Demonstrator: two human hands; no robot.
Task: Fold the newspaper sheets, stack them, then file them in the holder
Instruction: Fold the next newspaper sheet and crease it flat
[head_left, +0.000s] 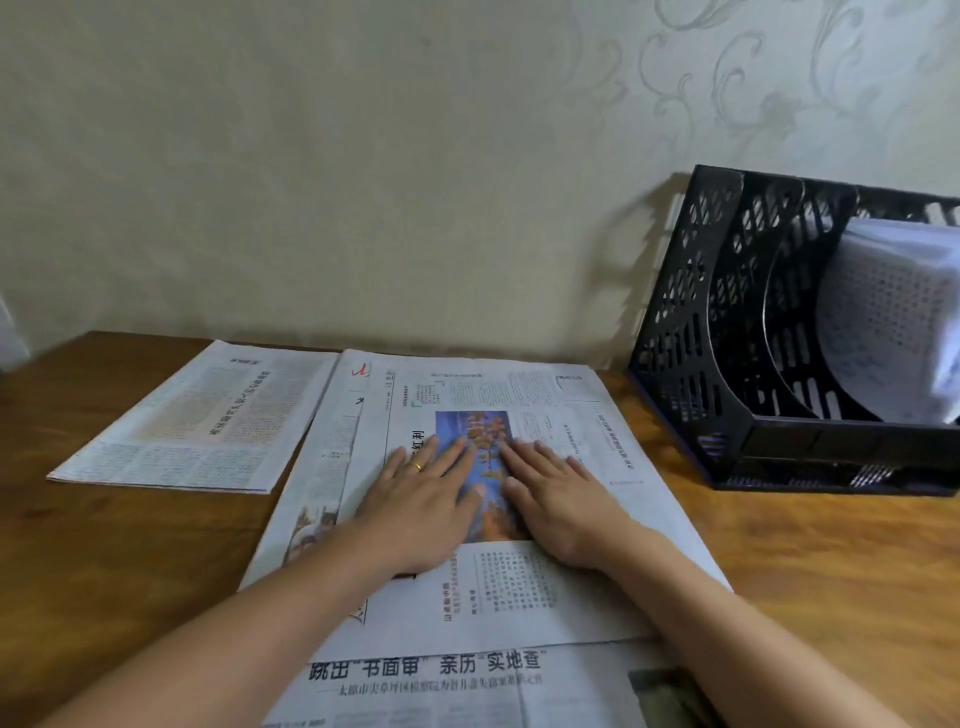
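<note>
Head view: left hand (421, 499) and right hand (556, 499), fingers straight, apparently press the folded newspaper (519, 587) flat.

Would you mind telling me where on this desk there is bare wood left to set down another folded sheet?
Bare wooden desk shows at the near left, below the folded sheet, and at the near right, in front of the black holder. The middle is crowded: both hands press flat on the centre newspaper, with another sheet at the near edge.

Left hand (421, 504) and right hand (558, 506) press flat on folded newspaper (519, 587)
</note>
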